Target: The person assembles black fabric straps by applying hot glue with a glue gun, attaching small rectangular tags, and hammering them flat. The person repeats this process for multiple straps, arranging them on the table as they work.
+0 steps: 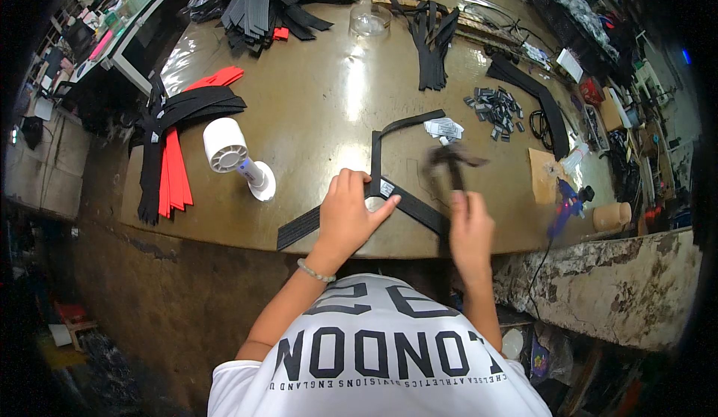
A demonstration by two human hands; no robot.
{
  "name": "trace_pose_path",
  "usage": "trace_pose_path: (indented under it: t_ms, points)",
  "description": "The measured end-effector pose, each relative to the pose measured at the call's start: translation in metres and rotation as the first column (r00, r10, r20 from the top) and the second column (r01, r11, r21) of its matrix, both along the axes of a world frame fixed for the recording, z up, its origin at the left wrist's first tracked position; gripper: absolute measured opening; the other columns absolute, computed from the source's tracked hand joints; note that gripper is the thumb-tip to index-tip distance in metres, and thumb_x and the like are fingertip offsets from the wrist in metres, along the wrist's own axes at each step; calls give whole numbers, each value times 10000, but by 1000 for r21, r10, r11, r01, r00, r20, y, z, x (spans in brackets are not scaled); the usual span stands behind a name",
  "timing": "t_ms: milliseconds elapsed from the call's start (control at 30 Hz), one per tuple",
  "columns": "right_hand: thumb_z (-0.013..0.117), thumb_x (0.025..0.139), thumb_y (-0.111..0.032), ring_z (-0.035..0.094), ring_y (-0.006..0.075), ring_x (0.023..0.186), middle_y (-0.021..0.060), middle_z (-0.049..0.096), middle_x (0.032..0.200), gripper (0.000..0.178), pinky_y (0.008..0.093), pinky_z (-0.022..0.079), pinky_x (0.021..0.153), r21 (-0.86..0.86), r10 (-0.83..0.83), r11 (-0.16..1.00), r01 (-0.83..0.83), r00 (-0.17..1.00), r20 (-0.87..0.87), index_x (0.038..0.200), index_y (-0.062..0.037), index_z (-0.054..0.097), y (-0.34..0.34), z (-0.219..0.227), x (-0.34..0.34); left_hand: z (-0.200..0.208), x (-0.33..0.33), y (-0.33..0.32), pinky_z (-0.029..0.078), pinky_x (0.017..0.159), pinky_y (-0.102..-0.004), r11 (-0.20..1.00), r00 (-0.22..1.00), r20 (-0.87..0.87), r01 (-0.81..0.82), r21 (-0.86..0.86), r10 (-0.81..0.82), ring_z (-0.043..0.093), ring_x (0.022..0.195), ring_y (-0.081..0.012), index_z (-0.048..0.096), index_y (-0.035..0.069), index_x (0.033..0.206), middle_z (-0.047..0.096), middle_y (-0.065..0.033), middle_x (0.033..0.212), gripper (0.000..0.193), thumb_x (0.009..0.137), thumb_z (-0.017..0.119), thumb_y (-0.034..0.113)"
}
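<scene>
My right hand (471,230) is wrapped round the handle of a hammer (453,164), whose dark head is smeared by motion above the table. My left hand (348,211) presses down on a black strap piece (415,209) at the near table edge, fingers bent, thumb stretched to the right. Two wide black arms of this piece spread left and right in a V, and a narrow black strap (376,159) runs away from their join and bends right. A small white label (387,187) shows beside my thumb. What lies under my fingers is hidden.
On the table (314,103) stands a white handheld fan (226,146), left. Black and red straps (173,170) hang over the left edge. Small dark metal clips (496,110) and white labels (444,128) lie right. More black straps (273,5) are piled at the back.
</scene>
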State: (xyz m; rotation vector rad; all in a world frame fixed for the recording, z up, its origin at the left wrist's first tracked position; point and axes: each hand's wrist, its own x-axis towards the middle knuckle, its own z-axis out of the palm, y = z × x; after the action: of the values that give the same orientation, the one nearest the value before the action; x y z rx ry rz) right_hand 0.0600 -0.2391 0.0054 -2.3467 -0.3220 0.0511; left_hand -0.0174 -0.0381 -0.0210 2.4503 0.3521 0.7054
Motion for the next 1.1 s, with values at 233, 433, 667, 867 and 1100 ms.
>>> trace_pose_path:
  t_ms: [233,433,667,867,1100]
  points:
    - [623,960,-387,642,407,922,225,674,1001,427,451,509,800,-292,-324,845,449,862,390,1076,21,672,-107,-5,57,-4,6,-4,501,767,-425,990,989,-102,-114,-81,105,608,878,-309,621,18,955,600,-144,914,225,887,680,225]
    - [586,971,-390,629,378,920,171,606,1011,415,457,506,753,-446,-175,805,391,875,452,1166,-27,632,-129,-32,45,4,-7,10,486,845,-405,970,991,-133,-47,-237,16,584,953,-312,667,26,1087,609,-147,1007,251,908,653,201]
    - [524,1002,-382,647,372,920,154,613,1069,386,471,519,724,-514,-206,725,458,857,472,1191,-53,597,-109,-41,49,7,-27,18,367,1027,-467,996,976,-204,61,-68,-74,460,1198,-347,625,73,1155,526,-141,1225,338,857,710,206]
    - [526,1005,-379,653,375,893,150,615,1065,379,467,516,708,-502,-171,729,466,834,525,1186,-53,595,-110,-43,49,75,4,27,514,728,-433,923,867,-319,378,-76,-382,661,862,-331,616,64,1020,670,-125,906,152,882,640,124]
    - [512,1012,-394,652,368,895,140,612,1080,398,457,514,726,-501,-206,714,489,831,518,1181,-43,594,-108,-45,48,232,16,151,535,764,-271,952,868,440,104,289,-228,678,863,-124,719,23,1070,736,-68,969,180,908,686,96]
